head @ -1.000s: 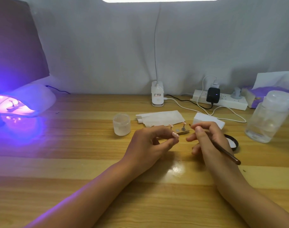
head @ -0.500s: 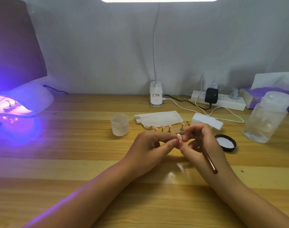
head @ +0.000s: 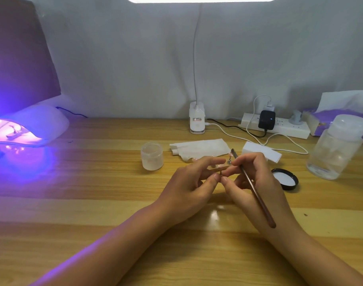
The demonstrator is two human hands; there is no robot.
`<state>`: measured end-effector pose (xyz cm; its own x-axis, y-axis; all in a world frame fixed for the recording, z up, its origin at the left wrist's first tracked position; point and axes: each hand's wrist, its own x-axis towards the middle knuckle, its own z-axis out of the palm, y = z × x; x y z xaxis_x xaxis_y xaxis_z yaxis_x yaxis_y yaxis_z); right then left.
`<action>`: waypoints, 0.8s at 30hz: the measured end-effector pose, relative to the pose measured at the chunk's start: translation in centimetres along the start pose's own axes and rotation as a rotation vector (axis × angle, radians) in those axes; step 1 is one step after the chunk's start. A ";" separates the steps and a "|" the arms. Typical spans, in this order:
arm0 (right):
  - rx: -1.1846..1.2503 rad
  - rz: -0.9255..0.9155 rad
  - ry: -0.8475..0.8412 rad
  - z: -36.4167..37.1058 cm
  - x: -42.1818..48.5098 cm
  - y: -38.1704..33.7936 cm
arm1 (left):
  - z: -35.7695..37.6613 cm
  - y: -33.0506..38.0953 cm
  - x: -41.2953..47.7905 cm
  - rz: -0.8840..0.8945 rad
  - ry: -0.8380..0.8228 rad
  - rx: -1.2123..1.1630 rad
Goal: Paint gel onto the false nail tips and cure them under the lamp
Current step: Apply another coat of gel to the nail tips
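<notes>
My left hand (head: 192, 182) pinches a small brown nail tip holder (head: 218, 168) between thumb and fingers, just above the table. Pale nail tips on it are mostly hidden by my fingers; one little stand (head: 229, 161) shows behind them. My right hand (head: 257, 182) grips a thin brown brush (head: 257, 195), bristle end up near the far fingertips, and its fingertips touch the holder's end opposite my left thumb. The open frosted gel jar (head: 152, 156) stands to the left of my hands. The white curing lamp (head: 32, 126) glows purple at the far left, with something inside it.
The jar's black lid (head: 284, 178) lies right of my right hand. A clear bottle (head: 337, 147), a white block (head: 261, 153), folded paper (head: 199, 150), a power strip (head: 277, 125) with cables, a tissue pack (head: 325, 120) and a desk lamp base (head: 197, 122) stand behind.
My hands have come together until the fingertips meet at the holder. The brush has swung from lying low to the right to steeply upright.
</notes>
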<state>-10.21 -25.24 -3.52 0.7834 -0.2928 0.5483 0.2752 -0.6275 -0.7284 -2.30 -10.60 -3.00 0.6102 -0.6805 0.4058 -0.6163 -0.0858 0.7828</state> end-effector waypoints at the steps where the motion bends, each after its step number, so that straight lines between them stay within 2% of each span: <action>1: -0.031 -0.006 0.003 0.0 0.0 -0.2 | 0.0 0.0 0.0 0.008 0.008 0.013; 11: -0.050 0.002 0.031 0.0 -0.2 -0.7 | 0.2 -0.3 0.0 -0.033 0.037 -0.030; 18: -0.073 -0.015 0.058 0.0 -0.1 -0.7 | 0.2 -0.4 0.0 0.037 0.055 0.077; 21: -0.060 -0.004 0.094 -0.1 -0.2 -0.6 | 0.3 -0.5 0.0 0.049 0.180 0.172; 24: -0.062 -0.016 0.122 -0.4 0.1 -0.4 | -0.3 -1.0 0.3 -0.036 0.359 0.299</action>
<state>-10.50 -25.28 -2.98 0.7045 -0.3657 0.6082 0.2493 -0.6749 -0.6945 -1.38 -10.46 -3.54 0.7348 -0.3832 0.5596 -0.6760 -0.3462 0.6506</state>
